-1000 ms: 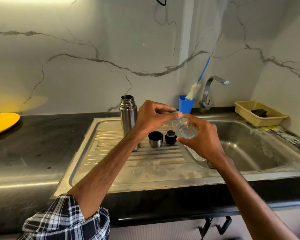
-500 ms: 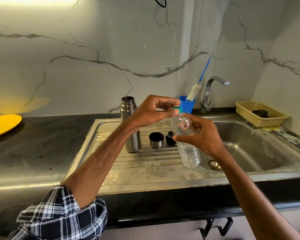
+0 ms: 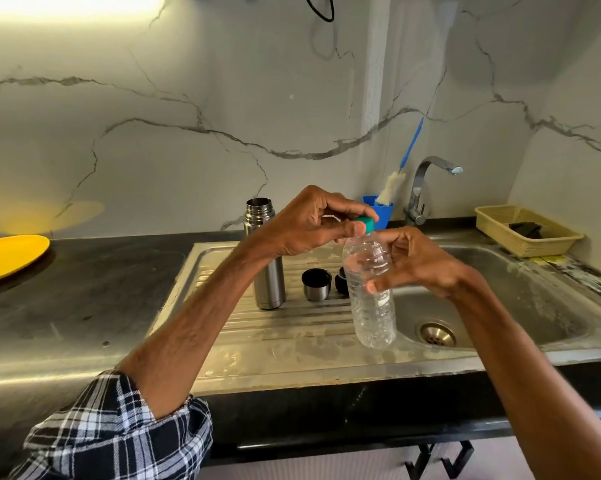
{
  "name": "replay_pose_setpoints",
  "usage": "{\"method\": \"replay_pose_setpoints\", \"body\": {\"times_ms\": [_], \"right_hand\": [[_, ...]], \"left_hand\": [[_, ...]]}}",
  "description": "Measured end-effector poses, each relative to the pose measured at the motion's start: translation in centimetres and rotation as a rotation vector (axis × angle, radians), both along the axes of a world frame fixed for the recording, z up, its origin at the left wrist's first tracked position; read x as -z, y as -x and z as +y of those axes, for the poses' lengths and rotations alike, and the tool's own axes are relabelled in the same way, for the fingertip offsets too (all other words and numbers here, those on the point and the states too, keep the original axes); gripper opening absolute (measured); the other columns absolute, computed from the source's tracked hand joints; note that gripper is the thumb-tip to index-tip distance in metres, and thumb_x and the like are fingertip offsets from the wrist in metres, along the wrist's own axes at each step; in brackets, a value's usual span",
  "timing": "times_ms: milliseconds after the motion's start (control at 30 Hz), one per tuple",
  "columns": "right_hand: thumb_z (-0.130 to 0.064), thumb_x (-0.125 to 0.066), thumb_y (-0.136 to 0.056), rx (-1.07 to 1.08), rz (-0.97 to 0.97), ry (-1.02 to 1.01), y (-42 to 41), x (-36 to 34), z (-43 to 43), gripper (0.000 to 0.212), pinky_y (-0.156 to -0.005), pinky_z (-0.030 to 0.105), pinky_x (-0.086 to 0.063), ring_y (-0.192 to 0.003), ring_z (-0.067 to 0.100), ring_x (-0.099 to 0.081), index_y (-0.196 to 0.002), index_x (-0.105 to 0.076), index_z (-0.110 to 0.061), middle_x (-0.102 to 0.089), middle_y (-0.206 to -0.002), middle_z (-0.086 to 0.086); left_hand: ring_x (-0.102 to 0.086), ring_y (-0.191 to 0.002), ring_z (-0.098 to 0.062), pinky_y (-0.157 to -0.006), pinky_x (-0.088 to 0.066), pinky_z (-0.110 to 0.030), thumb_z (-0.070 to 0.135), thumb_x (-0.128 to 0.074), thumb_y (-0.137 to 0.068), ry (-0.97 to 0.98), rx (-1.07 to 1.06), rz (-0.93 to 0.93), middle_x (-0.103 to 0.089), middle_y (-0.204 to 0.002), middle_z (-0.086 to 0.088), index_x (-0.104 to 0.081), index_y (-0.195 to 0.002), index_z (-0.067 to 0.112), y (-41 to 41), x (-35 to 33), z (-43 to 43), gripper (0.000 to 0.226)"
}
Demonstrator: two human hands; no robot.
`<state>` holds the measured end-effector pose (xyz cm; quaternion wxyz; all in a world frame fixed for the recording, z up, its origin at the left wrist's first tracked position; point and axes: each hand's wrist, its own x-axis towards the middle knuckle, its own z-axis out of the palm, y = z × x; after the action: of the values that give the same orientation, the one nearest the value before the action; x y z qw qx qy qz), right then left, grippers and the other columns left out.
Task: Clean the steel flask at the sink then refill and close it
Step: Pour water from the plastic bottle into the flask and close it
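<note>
Above the drainboard (image 3: 274, 351), his right hand (image 3: 420, 263) grips a clear bottle (image 3: 371, 292) upright while his left hand (image 3: 309, 225) pinches its green cap (image 3: 365, 224), the open steel flask (image 3: 266, 258) standing behind.

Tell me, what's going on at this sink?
A person is working the cap of a clear plastic bottle. The right hand grips the bottle's body and holds it upright over the sink, while the left hand pinches the green cap at its mouth. The steel flask stands open on the draining board, with its cup and black stopper beside it.
</note>
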<state>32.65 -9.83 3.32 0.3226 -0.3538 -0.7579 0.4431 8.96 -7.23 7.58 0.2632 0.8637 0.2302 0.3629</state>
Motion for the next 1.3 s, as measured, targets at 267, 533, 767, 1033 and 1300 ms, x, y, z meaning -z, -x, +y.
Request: {"method": "replay_pose_setpoints", "body": {"times_ms": [267, 533, 767, 1033, 1300], "right_hand": [[0.004, -0.080, -0.076, -0.079, 0.011, 0.002, 1.1, -0.8, 2.6, 0.074, -0.106, 0.047, -0.046, -0.125, 0.027, -0.061, -0.142, -0.053, -0.015, -0.066, -0.132, 0.009], [-0.034, -0.089, -0.065, 0.263, -0.063, -0.116, 3.4, -1.5, 6.2, 0.079, -0.095, 0.029, -0.055, -0.104, 0.004, -0.069, -0.137, -0.059, -0.024, -0.073, -0.116, -0.007], [-0.040, -0.095, -0.061, 0.554, 0.015, -0.239, 6.0, 0.3, 15.1, 0.072, -0.082, 0.027, -0.060, -0.089, 0.013, -0.072, -0.123, -0.067, -0.017, -0.076, -0.102, -0.001], [-0.029, -0.092, -0.069, 0.711, -0.073, -0.250, 10.2, 3.0, 25.6, 0.075, -0.091, 0.024, -0.048, -0.114, 0.024, -0.064, -0.132, -0.056, -0.008, -0.065, -0.129, 0.013], [-0.031, -0.090, -0.072, 0.793, -0.086, -0.300, 11.4, 6.5, 31.8, 0.074, -0.087, 0.020, -0.044, -0.115, 0.025, -0.065, -0.134, -0.057, -0.007, -0.066, -0.128, 0.013]], "left_hand": [[-0.071, -0.105, -0.014, -0.085, -0.057, -0.024, 0.012, -0.072, -0.093, -0.085, -0.137, -0.130, -0.074, -0.117, 0.000, -0.071, -0.120, 0.012, 2.2, -0.5, 1.1, 0.027], [-0.069, -0.103, -0.006, -0.089, -0.059, -0.026, 0.017, -0.072, -0.094, -0.161, -0.503, -0.234, -0.073, -0.116, 0.005, -0.068, -0.128, 0.011, 4.9, -0.3, 3.3, 0.035], [-0.070, -0.096, -0.010, -0.084, -0.059, -0.025, 0.016, -0.076, -0.090, -0.215, -0.756, -0.401, -0.074, -0.110, 0.008, -0.068, -0.121, 0.015, 10.2, 3.0, 4.4, 0.032], [-0.069, -0.104, -0.012, -0.089, -0.059, -0.027, 0.037, -0.075, -0.090, -0.008, -0.767, -0.453, -0.071, -0.117, 0.004, -0.064, -0.127, 0.016, 13.0, 6.9, 6.8, 0.044], [-0.067, -0.111, -0.009, -0.093, -0.056, -0.027, 0.061, -0.069, -0.079, 0.123, -0.648, -0.433, -0.067, -0.124, 0.007, -0.059, -0.132, 0.020, 12.7, 8.3, 7.1, 0.068]]}}
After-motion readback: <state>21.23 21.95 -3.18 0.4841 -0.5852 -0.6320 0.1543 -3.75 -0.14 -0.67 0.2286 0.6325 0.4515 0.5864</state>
